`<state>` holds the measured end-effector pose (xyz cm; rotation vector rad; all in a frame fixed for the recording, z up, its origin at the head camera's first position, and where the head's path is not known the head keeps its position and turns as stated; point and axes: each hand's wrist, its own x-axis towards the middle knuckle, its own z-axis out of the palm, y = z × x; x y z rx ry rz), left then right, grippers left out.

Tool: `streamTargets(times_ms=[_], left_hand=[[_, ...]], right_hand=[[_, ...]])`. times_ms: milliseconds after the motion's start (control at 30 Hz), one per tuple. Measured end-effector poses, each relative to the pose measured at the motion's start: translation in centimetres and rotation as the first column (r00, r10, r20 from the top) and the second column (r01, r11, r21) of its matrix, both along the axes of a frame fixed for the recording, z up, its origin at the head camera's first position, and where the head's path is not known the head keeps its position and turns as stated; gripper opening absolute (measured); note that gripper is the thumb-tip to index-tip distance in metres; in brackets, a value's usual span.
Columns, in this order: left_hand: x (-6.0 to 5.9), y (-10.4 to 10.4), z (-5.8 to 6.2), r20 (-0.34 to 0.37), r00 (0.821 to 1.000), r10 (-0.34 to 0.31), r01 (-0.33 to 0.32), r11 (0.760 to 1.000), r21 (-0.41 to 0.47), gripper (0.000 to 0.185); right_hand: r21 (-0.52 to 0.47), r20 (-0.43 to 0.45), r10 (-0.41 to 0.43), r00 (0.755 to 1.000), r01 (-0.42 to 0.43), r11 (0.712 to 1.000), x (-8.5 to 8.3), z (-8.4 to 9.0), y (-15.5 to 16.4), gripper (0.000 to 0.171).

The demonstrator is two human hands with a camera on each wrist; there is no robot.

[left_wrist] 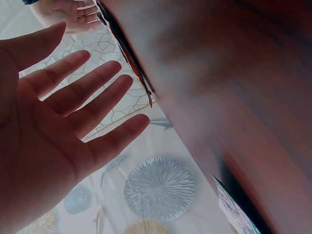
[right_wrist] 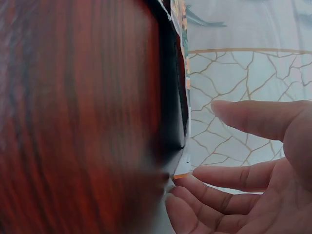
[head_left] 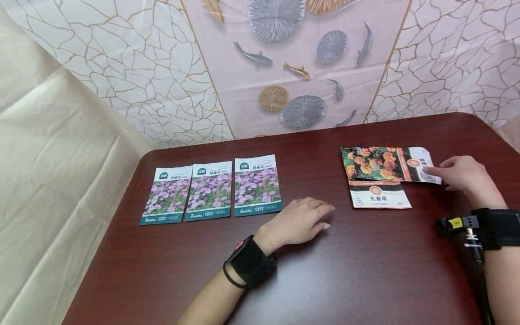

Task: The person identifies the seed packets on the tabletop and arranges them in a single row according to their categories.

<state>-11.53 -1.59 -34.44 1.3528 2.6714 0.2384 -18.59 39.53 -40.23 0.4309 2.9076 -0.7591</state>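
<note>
Three pink-flower seed packets point(head_left: 212, 190) lie side by side on the dark red table point(head_left: 365, 271), left of centre. My left hand point(head_left: 302, 221) rests flat on the table just right of them, fingers straight and spread point(left_wrist: 92, 97), holding nothing. Two orange-flower seed packets point(head_left: 379, 174) lie overlapped at the right; the upper one is turned sideways across the lower. My right hand point(head_left: 459, 174) touches the white end of that upper packet point(head_left: 424, 167) with its fingertips point(right_wrist: 185, 183); the fingers are nearly straight.
A patterned sheet with fish and round leaves point(head_left: 292, 67) hangs behind the table. A cream cloth point(head_left: 48, 158) hangs past the left edge. Black straps with cameras sit on both wrists point(head_left: 249, 262).
</note>
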Motion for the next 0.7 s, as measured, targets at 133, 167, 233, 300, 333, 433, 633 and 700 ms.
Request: streamTargets(times_ms=[133, 167, 233, 300, 333, 433, 633, 700], left_hand=[[-0.1, -0.1, 0.0, 0.006, 1.0, 0.01, -0.011, 1.0, 0.009, 0.041], [-0.1, -0.1, 0.0, 0.006, 1.0, 0.012, -0.012, 1.0, 0.011, 0.041], [-0.1, -0.2, 0.0, 0.006, 1.0, 0.015, -0.015, 1.0, 0.014, 0.041], [-0.1, -0.2, 0.0, 0.009, 1.0, 0.017, -0.018, 1.0, 0.015, 0.041], [-0.1, -0.2, 0.0, 0.01, 1.0, 0.018, -0.019, 1.0, 0.013, 0.041], [-0.2, -0.3, 0.0, 0.017, 1.0, 0.023, -0.023, 1.0, 0.007, 0.041], [-0.2, -0.4, -0.1, 0.02, 0.999, 0.028, -0.028, 1.0, 0.0, 0.041], [-0.2, -0.4, -0.1, 0.016, 1.0, 0.027, -0.027, 1.0, -0.001, 0.041]], right_hand=[[-0.099, 0.006, -0.016, 1.0, 0.017, 0.995, 0.5, 0.3, -0.5, 0.074], [-0.124, 0.002, -0.011, 1.0, 0.011, 0.992, 0.4, 0.1, -0.2, 0.073], [-0.164, 0.004, -0.005, 1.0, 0.006, 0.986, 0.9, 1.1, -1.1, 0.063], [-0.189, 0.008, 0.003, 1.0, -0.001, 0.982, 1.4, 2.3, -1.9, 0.053], [-0.199, 0.009, 0.007, 1.0, -0.006, 0.98, 1.7, 2.8, -2.3, 0.05], [-0.199, 0.014, -0.006, 1.0, 0.009, 0.98, 2.0, 3.7, -3.3, 0.043], [-0.178, 0.015, -0.055, 0.998, 0.057, 0.982, 2.0, 3.9, -3.7, 0.036], [-0.182, 0.002, -0.034, 0.999, 0.033, 0.983, 2.1, 3.8, -3.5, 0.034]])
